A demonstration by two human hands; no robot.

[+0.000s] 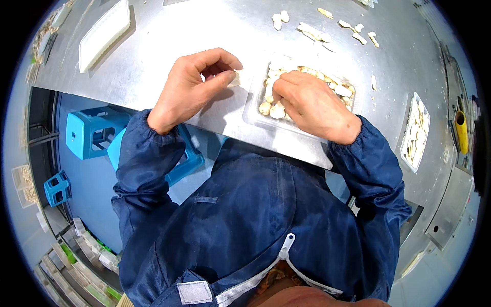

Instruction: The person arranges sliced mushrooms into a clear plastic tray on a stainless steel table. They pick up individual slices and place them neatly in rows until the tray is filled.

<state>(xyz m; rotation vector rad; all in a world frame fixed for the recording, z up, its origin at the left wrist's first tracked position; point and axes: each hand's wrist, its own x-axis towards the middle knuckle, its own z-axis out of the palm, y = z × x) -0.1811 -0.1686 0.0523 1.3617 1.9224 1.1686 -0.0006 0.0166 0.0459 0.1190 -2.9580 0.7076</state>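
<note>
My left hand [199, 82] is raised over the steel table's front edge. A small pale, translucent piece [234, 78] is pinched between its thumb and fingers; what it is cannot be told. My right hand [312, 101] reaches into a clear plastic tray [255, 113] of pale mushrooms [277, 110], fingertips down among them. Those fingertips are partly hidden, so whether they grip a mushroom is unclear. Loose pale mushroom pieces [310, 31] lie on the table beyond the tray.
A white plastic tray [105, 36] lies at the far left of the steel table [161, 42]. Another tray of pale pieces [415, 132] sits at the right. Blue plastic stools [90, 134] stand below on the left. A yellow tube [461, 132] is at the far right.
</note>
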